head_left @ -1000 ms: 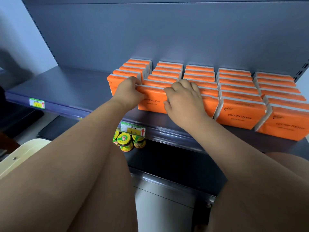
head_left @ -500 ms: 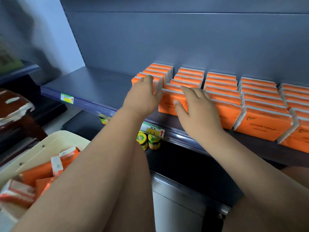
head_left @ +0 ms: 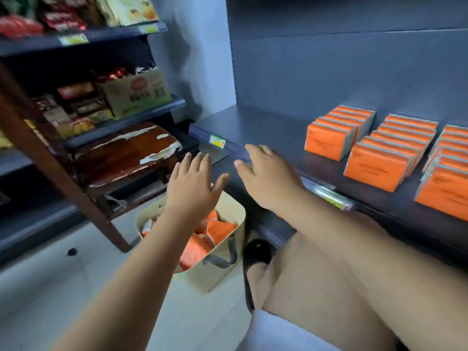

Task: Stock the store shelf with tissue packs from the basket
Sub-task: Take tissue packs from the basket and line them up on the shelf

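Tissue restock: shelf part filled, basket not yet empty, both hands free.

Shelf (head_left: 253, 122): right part carries rows of orange tissue packs (head_left: 379, 160) standing front to back, and the left part is bare board up to the side wall, so I judge the job well begun but unfinished. Basket (head_left: 200, 279): on the floor below the shelf's left end, with loose packs (head_left: 220, 230) inside in a jumble; how many cannot be told. Left hand (head_left: 191, 191): above the basket, fingers spread, holding nothing. Right hand (head_left: 268, 181): in front of the shelf's front edge, fingers relaxed, holding nothing. Price label (head_left: 217, 142): on the front rail. Room: open air above the basket, with the shelf lip just beside its far side and a knee (head_left: 329, 262) close on the right, so a lift should go up and clear of the rail.
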Demonstrator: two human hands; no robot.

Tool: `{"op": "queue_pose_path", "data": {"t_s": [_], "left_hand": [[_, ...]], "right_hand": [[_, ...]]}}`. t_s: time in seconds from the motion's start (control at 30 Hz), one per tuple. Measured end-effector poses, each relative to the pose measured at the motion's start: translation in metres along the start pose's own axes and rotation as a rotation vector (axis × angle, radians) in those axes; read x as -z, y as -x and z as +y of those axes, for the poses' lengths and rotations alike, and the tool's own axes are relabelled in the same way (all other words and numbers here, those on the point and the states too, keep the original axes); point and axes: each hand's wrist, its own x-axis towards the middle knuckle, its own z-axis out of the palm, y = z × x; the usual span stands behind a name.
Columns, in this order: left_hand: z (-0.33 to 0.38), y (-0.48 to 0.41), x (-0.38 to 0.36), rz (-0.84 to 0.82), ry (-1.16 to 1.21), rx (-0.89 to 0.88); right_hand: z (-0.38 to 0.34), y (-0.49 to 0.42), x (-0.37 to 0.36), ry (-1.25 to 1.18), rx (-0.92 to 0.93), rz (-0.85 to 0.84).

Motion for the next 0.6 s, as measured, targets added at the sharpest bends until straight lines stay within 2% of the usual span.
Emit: {"op": "queue_pose_path", "data": {"t_s": [0.1, 0.3, 0.5, 0.6], "left_hand": [[-0.034, 0.026, -0.010, -0.053, -0.026, 0.058], [-0.070, 0.055, -0.050, -0.268, 0.047, 0.211], [-0.085, 0.060, -0.096, -0.464, 0.188, 0.307], [-0.095, 0.057, -0.121, -0.533, 0.280, 0.401]], "right_hand": [[-0.021, 0.002, -0.045, -0.001, 0.074, -0.119], [-0.013, -0.006, -0.110, 0.088, 0.171, -0.408], [-0.001, -0.047, -0.160, 0.174, 0.072, -0.589], [0.001, -0.064, -0.191, 0.211, 0.083, -0.691]]}}
